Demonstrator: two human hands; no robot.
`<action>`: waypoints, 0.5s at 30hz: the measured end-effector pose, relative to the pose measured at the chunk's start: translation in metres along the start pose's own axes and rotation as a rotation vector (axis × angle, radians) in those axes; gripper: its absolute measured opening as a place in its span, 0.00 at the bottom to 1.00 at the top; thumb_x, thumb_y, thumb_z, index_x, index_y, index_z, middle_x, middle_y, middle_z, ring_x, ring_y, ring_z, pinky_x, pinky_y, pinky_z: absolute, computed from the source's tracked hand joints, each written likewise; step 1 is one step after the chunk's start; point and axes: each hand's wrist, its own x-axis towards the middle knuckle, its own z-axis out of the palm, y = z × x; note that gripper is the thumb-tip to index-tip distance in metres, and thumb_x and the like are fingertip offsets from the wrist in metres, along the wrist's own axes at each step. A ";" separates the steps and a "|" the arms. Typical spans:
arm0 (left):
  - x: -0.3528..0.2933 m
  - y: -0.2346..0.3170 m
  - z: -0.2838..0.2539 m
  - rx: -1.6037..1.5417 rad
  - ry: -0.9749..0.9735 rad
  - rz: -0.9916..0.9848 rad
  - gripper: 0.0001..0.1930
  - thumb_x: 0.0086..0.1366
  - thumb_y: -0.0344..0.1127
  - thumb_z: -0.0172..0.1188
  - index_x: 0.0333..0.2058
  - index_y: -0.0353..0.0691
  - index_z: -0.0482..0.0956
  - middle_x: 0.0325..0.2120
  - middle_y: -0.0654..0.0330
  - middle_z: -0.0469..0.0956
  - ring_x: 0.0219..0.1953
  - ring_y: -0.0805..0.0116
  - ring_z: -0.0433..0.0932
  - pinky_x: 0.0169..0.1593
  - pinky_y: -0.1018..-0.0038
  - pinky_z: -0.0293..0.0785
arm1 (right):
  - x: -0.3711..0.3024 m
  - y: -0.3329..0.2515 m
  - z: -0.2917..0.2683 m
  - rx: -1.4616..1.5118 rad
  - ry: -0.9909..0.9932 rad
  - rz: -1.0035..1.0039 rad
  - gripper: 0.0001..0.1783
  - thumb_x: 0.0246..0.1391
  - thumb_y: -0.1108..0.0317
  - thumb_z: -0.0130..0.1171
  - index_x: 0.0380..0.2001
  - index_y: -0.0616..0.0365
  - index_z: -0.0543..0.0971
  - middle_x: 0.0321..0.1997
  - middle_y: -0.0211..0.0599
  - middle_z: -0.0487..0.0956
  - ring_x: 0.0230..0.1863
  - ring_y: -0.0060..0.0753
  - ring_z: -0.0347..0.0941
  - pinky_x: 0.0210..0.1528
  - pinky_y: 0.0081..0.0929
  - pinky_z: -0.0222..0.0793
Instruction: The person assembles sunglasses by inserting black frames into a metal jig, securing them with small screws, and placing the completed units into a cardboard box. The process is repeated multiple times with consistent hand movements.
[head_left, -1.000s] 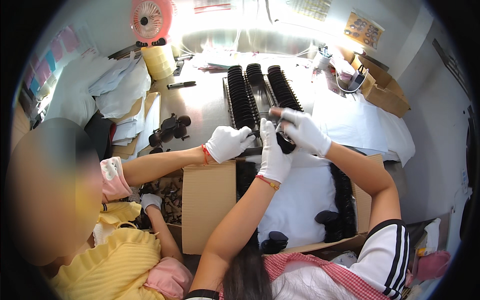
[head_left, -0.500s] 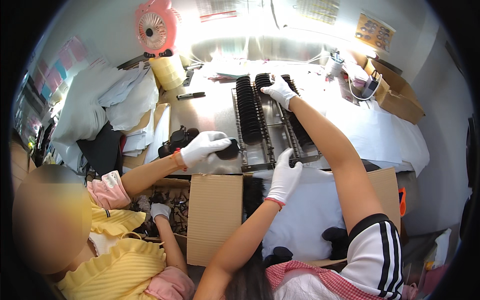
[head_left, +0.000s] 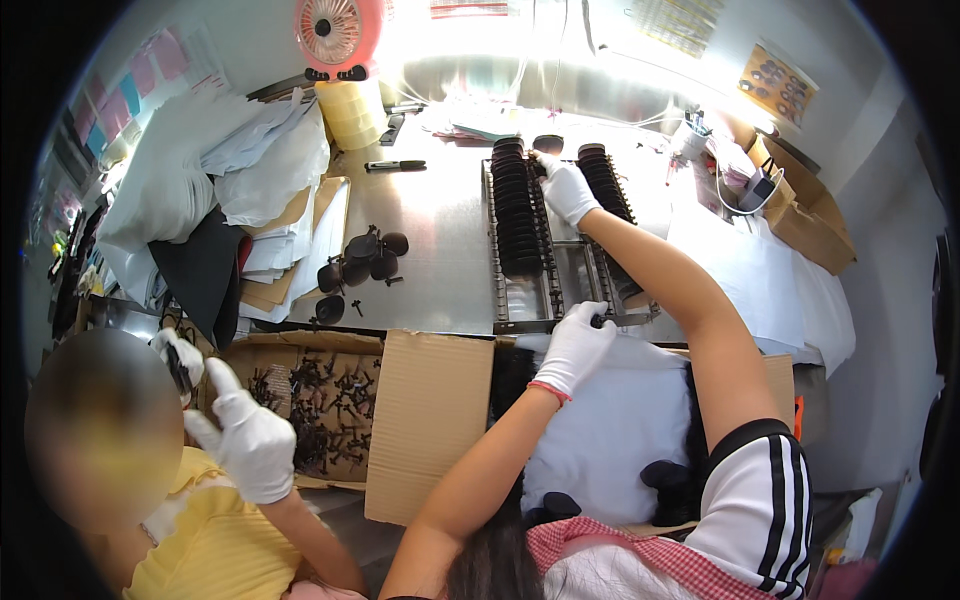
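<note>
My right hand, in a white glove, reaches to the far end of a metal rack. Its fingers are closed at the rack's middle rail; whatever they grip is hidden. A single black disc shows just beyond them. Upright black discs form a long row on the rack's left and another row on its right, partly behind my forearm. Near the rack's front edge is my gloved left hand, its fingers curled around a small dark piece too little to name.
At left, a co-worker's gloved hand is raised near a cardboard box with small black pieces inside. Dark rounded pieces and a marker lie on the metal table. White cloth fills the box before me. Papers are stacked left.
My left hand's fingers have curled in. My right hand remains at the rack's far end, with fewer discs showing beside it. The co-worker's hands have left the table and box, rising toward the left.
</note>
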 end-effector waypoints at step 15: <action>-0.008 0.050 -0.023 -1.366 0.170 -0.085 0.28 0.73 0.55 0.52 0.68 0.66 0.55 0.55 0.65 0.67 0.53 0.67 0.70 0.57 0.58 0.74 | -0.114 -0.122 -0.158 0.437 -0.423 -0.118 0.23 0.54 0.71 0.59 0.54 0.61 0.78 0.49 0.48 0.82 0.49 0.40 0.81 0.54 0.31 0.75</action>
